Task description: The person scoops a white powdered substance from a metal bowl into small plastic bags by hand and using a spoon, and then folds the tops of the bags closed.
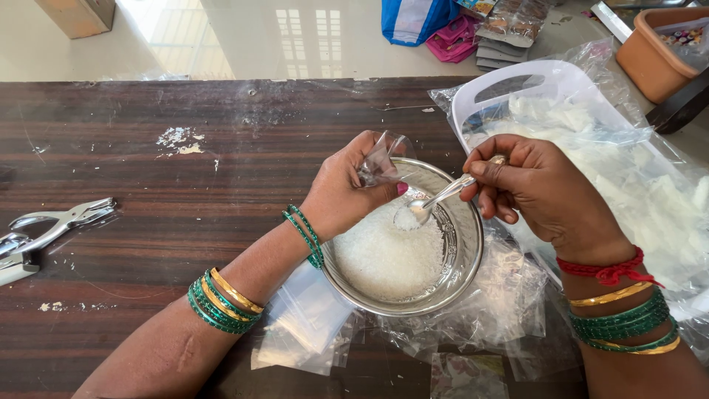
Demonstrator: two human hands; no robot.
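Spoon [436, 201], loaded with white grains, pinched in right hand [539, 191] over bowl [461, 258]; left hand [343, 196] grasps small clear bag [380, 159] at bowl's 11 o'clock. Filling step; next needs a steady tip.

Bright daylight, floor [244, 37] glare, sharp.

metal punch pliers [44, 233] | white tray [517, 81] | orange tub [653, 55] | pink pouch [452, 38]

Dark striped wooden table [148, 148], glossy pale floor [244, 37] reflecting window light, wooden box corner [77, 13]
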